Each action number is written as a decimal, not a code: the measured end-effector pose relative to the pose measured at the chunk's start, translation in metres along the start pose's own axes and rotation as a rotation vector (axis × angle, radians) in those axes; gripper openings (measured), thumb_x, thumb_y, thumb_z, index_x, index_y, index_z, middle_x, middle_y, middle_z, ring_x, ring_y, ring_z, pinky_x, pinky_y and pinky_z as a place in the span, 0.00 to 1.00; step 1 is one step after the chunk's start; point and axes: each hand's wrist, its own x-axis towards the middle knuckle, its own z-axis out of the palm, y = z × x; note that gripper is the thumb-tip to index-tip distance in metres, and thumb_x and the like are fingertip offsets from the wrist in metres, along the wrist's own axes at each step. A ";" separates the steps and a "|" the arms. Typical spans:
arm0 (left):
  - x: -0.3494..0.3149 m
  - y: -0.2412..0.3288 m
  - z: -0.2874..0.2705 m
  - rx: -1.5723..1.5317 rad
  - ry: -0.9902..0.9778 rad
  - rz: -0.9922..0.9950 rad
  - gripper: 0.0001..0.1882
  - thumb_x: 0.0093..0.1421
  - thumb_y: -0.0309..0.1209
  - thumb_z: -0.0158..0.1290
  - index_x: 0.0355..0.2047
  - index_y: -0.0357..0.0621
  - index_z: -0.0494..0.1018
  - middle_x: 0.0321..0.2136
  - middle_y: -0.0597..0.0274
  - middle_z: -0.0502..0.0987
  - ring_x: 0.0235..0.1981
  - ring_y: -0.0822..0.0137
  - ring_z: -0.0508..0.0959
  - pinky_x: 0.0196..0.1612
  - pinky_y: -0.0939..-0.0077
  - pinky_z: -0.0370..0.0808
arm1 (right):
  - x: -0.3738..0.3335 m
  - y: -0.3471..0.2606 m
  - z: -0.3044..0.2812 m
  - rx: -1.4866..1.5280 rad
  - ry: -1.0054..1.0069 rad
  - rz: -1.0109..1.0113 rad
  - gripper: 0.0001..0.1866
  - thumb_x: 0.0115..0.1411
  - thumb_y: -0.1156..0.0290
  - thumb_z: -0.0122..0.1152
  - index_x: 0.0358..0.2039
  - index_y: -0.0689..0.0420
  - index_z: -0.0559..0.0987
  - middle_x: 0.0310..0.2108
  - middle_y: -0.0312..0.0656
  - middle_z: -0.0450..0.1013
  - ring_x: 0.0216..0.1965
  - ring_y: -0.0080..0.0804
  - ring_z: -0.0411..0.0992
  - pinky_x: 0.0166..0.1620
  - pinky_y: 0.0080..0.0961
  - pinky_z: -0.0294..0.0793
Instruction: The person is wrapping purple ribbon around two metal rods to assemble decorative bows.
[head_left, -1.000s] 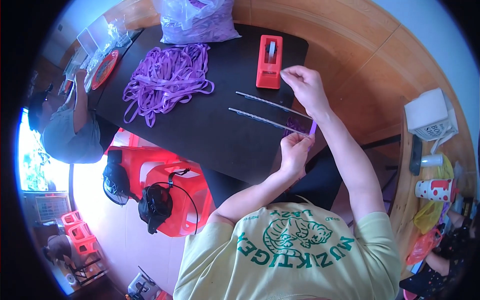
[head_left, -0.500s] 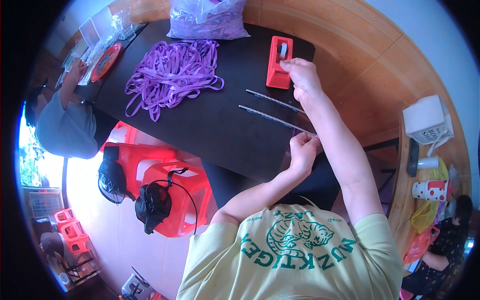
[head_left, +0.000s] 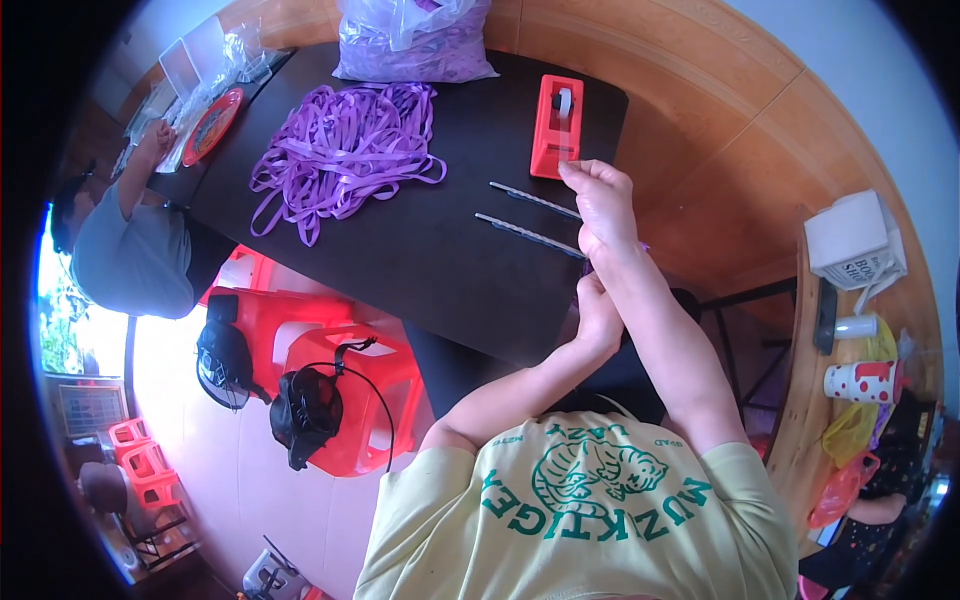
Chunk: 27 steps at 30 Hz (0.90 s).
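My right hand (head_left: pixel 604 200) pinches the end of a strip of clear tape (head_left: pixel 564 142) at the near end of the red tape dispenser (head_left: pixel 547 125). The tape runs back toward the roll. Close below, my left hand (head_left: pixel 597 318) is closed, its fingertips hidden behind my right forearm, so what they hold cannot be made out. Two thin, pale rod-like strips (head_left: pixel 528 236) with dark edges lie side by side on the table; their right ends pass behind my right hand. A bit of purple shows beside my right wrist.
A loose heap of purple ribbon (head_left: pixel 345 155) lies on the dark table (head_left: pixel 440 270), below a clear bag of purple material (head_left: pixel 415 50). Red stools (head_left: pixel 370 400) hold black items at the left. Another person (head_left: pixel 135 245) sits at the far left; a wooden ledge bears a white box (head_left: pixel 855 235).
My right hand has moved slightly down and toward me, drawing clear tape from the dispenser. My left hand has shifted a little left and is now partly covered by my right forearm.
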 end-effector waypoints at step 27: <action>0.011 0.000 -0.001 0.075 0.121 -0.098 0.19 0.63 0.42 0.49 0.20 0.41 0.72 0.19 0.62 0.74 0.20 0.74 0.70 0.25 0.81 0.63 | 0.016 -0.077 -0.137 -0.481 -0.757 0.267 0.05 0.58 0.72 0.57 0.29 0.60 0.77 0.27 0.37 0.76 0.30 0.22 0.73 0.37 0.17 0.71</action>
